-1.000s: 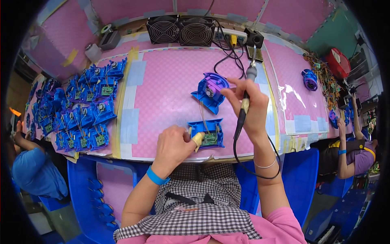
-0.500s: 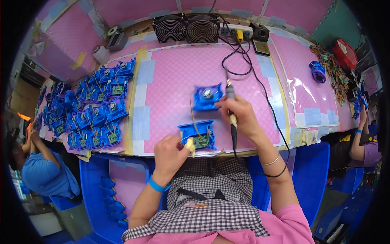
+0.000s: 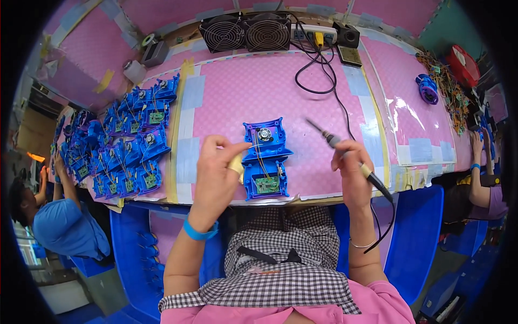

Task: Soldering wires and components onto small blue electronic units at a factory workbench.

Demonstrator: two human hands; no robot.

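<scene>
In front of me lie two joined blue plastic housing halves. The far half (image 3: 276,129) carries a round silver speaker (image 3: 265,135); the near half (image 3: 250,181) holds a green circuit board (image 3: 267,184). Thin coloured wires run between them. My left hand (image 3: 216,173) is at their left edge, thumb and forefinger pinching a thin silvery wire whose end reaches toward the speaker. Something pale yellow shows against that hand's fingers. To the right, my right hand (image 3: 353,167) grips a soldering iron (image 3: 372,177), its tip pointing up and left, apart from the housing.
Rows of similar blue housings (image 3: 129,146) cover the left of the table. At the back stand two black fans (image 3: 245,33), a power strip (image 3: 318,35) and a soldering stand (image 3: 349,56). The iron's black cable (image 3: 345,113) crosses the right side. Co-workers sit on both sides.
The two housing halves now lie together, speaker half against board half. My left hand has moved up beside the speaker. The right hand has shifted right and down, tilting the iron away.
</scene>
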